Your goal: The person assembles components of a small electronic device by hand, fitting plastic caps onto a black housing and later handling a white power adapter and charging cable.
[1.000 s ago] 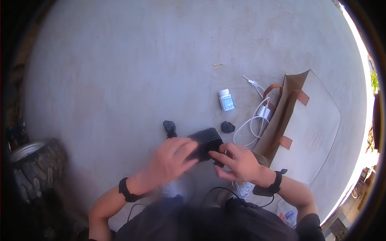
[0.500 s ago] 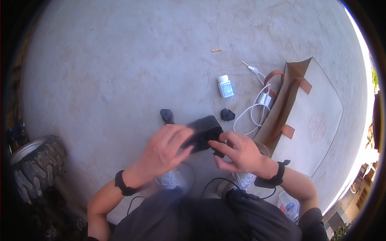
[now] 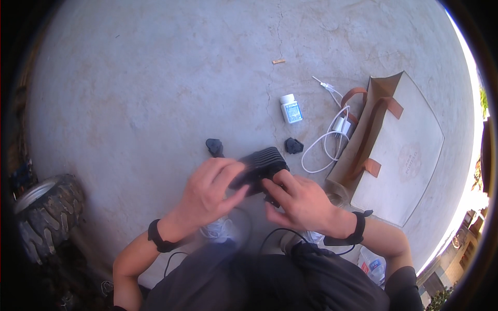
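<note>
Right hand (image 3: 301,202): fingers bent against the object's near right end; whether they pinch a part there, I cannot tell.
Left hand (image 3: 207,184): curled around the left end, gripping it.
Ribbed black object (image 3: 267,159): between both hands; probably stiff, fairly light, ridges less slippery; best held by its two ends.
Hidden: its left end and underside; contact with the floor (image 3: 155,93) unclear.
Left dark piece (image 3: 213,146): lower end partly covered by the left hand.
Right dark piece (image 3: 294,145): just beyond the object, details too dark.

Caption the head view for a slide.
Left hand and right hand handle a ribbed black object over concrete floor, near pill bottle and tote bag.
</note>
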{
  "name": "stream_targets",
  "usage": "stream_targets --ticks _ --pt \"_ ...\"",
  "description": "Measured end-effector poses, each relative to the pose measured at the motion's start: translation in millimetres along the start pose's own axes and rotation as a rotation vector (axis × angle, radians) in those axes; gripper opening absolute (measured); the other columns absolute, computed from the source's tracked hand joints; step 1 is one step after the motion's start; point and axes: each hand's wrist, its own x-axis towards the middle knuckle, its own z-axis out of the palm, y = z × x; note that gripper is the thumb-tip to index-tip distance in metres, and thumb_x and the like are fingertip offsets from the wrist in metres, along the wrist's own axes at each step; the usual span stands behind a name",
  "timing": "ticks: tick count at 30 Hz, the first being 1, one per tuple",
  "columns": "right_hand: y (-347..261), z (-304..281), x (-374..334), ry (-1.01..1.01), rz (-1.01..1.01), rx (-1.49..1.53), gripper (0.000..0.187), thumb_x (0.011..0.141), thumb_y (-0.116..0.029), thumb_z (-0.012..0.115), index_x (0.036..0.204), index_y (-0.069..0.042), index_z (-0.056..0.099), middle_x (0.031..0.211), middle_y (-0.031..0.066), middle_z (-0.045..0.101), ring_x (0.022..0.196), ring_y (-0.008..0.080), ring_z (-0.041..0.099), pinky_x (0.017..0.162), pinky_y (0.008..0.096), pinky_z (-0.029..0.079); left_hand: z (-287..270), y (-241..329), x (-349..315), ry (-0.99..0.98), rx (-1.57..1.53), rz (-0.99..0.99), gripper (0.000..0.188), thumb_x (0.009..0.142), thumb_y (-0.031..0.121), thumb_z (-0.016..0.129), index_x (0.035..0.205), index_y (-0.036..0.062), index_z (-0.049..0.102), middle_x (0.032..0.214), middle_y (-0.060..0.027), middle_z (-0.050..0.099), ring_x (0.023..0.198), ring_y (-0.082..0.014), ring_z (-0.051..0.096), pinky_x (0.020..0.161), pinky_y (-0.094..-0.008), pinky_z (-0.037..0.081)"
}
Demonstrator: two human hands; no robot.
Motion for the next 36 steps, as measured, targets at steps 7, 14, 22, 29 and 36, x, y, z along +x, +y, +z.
stream_targets --ticks 7,14,22,29,36 --pt "1 6 3 -0.132 0.011 -0.002 0.045 0.083 -0.019 0.074 0.123 -0.001 0.064 0.104 0.0132 0.054 0.083 0.0299 0.064 0.074 0.0393 0.056 0 2 1 0.001 -0.001 -0.01 0.045 0.078 0.01 0.084 0.117 0.0023 0.064 0.11 -0.014 0.065 0.095 -0.0331 0.066 0.081 -0.041 0.055" --pt "2 8 2 -0.164 -0.028 0.017 0.048 0.084 -0.023 0.075 0.125 -0.002 0.062 0.106 0.013 0.054 0.088 0.0312 0.063 0.079 0.0399 0.055 3 -2 -2 -0.019 -0.01 -0.001 0.05 0.076 0.01 0.087 0.119 0.0015 0.063 0.116 -0.0155 0.066 0.1 -0.0343 0.067 0.083 -0.0405 0.056" --pt "1 5 0 -0.183 -0.004 0.001 0.053 0.085 -0.025 0.075 0.13 -0.001 0.06 0.107 0.0132 0.054 0.088 0.0308 0.063 0.08 0.0408 0.055 4 -1 1 -0.013 -0.038 0.016 0.05 0.077 0.003 0.084 0.122 0.0004 0.061 0.12 -0.0169 0.064 0.104 -0.0345 0.067 0.087 -0.04 0.057" --pt "1 2 -1 -0.13 0.01 -0.001 0.049 0.084 -0.024 0.075 0.127 -0.002 0.063 0.105 0.0126 0.054 0.084 0.0301 0.064 0.075 0.0393 0.056 5 -1 -2 -0.013 -0.069 -0.011 0.053 0.077 0.001 0.083 0.124 0.0004 0.06 0.121 -0.0167 0.062 0.104 -0.0344 0.067 0.087 -0.0389 0.058" --pt "5 -3 -6 0.002 -0.059 0.064 0.035 0.08 -0.017 0.075 0.112 -0.004 0.068 0.107 0.0123 0.059 0.075 0.0279 0.064 0.068 0.0377 0.056 4 0 -1 0.003 -0.042 0.033 0.052 0.076 0.001 0.083 0.123 0.0014 0.06 0.122 -0.0164 0.065 0.104 -0.0345 0.068 0.087 -0.0397 0.058"
